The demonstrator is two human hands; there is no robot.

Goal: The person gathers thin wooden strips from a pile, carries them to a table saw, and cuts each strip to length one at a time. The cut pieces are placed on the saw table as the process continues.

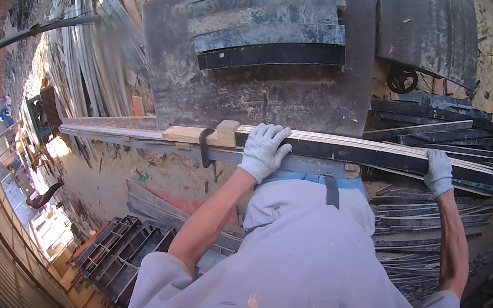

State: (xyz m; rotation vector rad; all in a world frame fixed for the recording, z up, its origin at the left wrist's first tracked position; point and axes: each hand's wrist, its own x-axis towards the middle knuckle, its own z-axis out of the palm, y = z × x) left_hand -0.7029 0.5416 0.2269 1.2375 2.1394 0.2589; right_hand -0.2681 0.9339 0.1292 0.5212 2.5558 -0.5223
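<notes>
A bundle of long plywood strips point(352, 153) with black faces and pale layered edges lies along the near edge of a dark worktable point(205, 87). My gloved left hand point(265, 151) grips the bundle's left end, fingers over the top and thumb on the near side. Far to the right, my gloved right hand point(438, 173) is wrapped over the strips near their other end, beyond the table. Just left of my left hand sits a pale wooden block point(226, 133) on a wooden bar point(177, 134), with a dark curved metal clamp point(205, 147) around the bar.
Several worn black boards point(274, 33) lie across the tabletop. A black handwheel point(402, 80) stands behind on the right. Piles of dark strips point(433, 220) lie at the right, long grey offcuts point(103, 30) at the far left. Metal frames point(127, 252) stand at the lower left.
</notes>
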